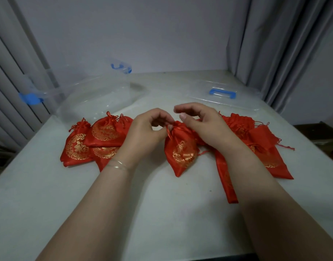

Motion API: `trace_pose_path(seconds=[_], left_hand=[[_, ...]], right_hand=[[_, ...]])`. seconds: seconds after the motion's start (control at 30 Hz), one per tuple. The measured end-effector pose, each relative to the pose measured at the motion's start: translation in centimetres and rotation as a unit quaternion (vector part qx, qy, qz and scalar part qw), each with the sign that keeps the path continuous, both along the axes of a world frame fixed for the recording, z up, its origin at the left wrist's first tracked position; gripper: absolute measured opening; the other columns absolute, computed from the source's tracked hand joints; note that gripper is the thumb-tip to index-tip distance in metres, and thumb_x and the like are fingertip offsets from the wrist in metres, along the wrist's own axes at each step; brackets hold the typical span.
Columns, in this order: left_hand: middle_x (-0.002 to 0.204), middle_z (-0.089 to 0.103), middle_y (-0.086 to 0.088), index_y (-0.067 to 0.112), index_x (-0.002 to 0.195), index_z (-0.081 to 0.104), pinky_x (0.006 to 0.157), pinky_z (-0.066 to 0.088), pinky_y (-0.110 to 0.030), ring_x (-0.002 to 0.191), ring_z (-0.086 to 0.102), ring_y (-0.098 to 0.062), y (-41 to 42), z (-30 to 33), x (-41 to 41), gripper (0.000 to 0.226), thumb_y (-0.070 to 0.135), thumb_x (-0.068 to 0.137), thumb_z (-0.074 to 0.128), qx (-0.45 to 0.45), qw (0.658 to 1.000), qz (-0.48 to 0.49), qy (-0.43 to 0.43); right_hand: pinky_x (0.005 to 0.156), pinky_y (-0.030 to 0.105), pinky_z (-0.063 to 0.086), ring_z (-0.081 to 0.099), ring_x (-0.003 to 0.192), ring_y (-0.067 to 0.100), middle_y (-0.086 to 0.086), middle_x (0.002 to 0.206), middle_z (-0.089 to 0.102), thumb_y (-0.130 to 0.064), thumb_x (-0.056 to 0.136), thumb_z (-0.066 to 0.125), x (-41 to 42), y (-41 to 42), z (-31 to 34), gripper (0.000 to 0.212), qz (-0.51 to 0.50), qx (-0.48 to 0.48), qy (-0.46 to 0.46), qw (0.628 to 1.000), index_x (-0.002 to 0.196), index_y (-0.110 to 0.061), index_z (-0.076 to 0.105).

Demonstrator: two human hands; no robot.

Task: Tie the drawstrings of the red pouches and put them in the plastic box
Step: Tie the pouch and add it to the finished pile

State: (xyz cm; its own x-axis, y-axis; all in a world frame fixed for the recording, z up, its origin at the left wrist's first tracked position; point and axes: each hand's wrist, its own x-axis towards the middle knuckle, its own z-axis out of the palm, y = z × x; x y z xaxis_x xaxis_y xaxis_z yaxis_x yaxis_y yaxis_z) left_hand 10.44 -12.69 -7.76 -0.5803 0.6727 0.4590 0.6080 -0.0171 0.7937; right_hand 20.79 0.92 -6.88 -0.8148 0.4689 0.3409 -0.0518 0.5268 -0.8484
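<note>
A red pouch with a gold pattern [181,149] lies in the middle of the table, its neck gathered. My left hand [145,130] pinches the drawstring at that neck. My right hand [201,125] hovers over the neck from the right, fingers curled, and whether it holds the cord I cannot tell. Three cinched red pouches [98,140] lie in a pile to the left. Several flat red pouches [260,140] lie to the right, partly under my right forearm. The clear plastic box [94,98] with blue latches stands open at the back left.
The box's clear lid [222,97] with a blue handle lies at the back right. The white table [162,213] ends at a wall behind and grey curtains [286,44] on the right. A narrow red pouch [228,183] lies near my right forearm.
</note>
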Motion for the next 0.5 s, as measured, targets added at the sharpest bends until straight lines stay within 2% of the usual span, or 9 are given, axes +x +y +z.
trace_pose_path(seconds=[0.13,0.23,0.3,0.4,0.5], left_hand=[[0.078,0.063,0.009,0.015,0.082,0.063,0.07,0.048,-0.017,0.07,0.059,-0.008,0.34,-0.33,0.9,0.018,-0.002,0.079,0.064,0.024,0.998,0.01,0.052],[0.085,0.063,0.006,0.016,0.091,0.063,0.069,0.05,-0.025,0.07,0.06,-0.01,0.63,-0.67,0.9,0.017,0.002,0.08,0.063,0.035,0.99,0.05,0.129],[0.09,0.063,0.006,0.017,0.097,0.065,0.069,0.05,-0.028,0.072,0.06,-0.011,0.74,-0.85,0.74,0.019,0.006,0.082,0.062,0.026,0.978,0.078,0.193],[0.088,0.065,0.003,0.018,0.094,0.07,0.065,0.048,-0.03,0.073,0.059,-0.011,0.74,-0.92,0.42,0.014,0.011,0.084,0.063,0.009,0.956,0.104,0.275],[0.084,0.065,0.0,0.017,0.089,0.071,0.055,0.048,-0.034,0.07,0.062,-0.02,0.67,-0.87,0.34,0.01,0.017,0.085,0.062,-0.001,0.939,0.115,0.324]], right_hand=[[0.076,0.011,0.048,0.062,0.078,-0.006,-0.006,0.086,0.069,-0.008,0.088,0.062,-0.34,-0.47,-0.47,0.014,0.029,-0.032,-0.014,0.999,0.098,-0.013,0.07],[0.077,0.014,0.049,0.062,0.076,-0.003,-0.004,0.085,0.069,-0.007,0.088,0.062,-0.5,-0.24,-0.51,0.014,0.013,-0.067,-0.007,0.998,0.098,-0.013,0.07],[0.079,0.02,0.048,0.062,0.078,0.003,0.005,0.088,0.071,-0.005,0.089,0.06,-0.49,-0.1,-0.58,0.016,0.016,-0.095,-0.014,0.995,0.097,-0.014,0.07],[0.081,0.036,0.044,0.056,0.083,0.021,0.028,0.098,0.068,-0.003,0.087,0.061,-0.49,-0.22,-0.74,0.022,0.034,-0.135,-0.026,0.99,0.088,-0.022,0.071],[0.087,0.035,0.047,0.059,0.083,0.019,0.018,0.091,0.069,-0.001,0.085,0.062,-0.33,-0.14,-0.5,0.018,0.038,-0.152,-0.037,0.987,0.09,-0.016,0.071]])
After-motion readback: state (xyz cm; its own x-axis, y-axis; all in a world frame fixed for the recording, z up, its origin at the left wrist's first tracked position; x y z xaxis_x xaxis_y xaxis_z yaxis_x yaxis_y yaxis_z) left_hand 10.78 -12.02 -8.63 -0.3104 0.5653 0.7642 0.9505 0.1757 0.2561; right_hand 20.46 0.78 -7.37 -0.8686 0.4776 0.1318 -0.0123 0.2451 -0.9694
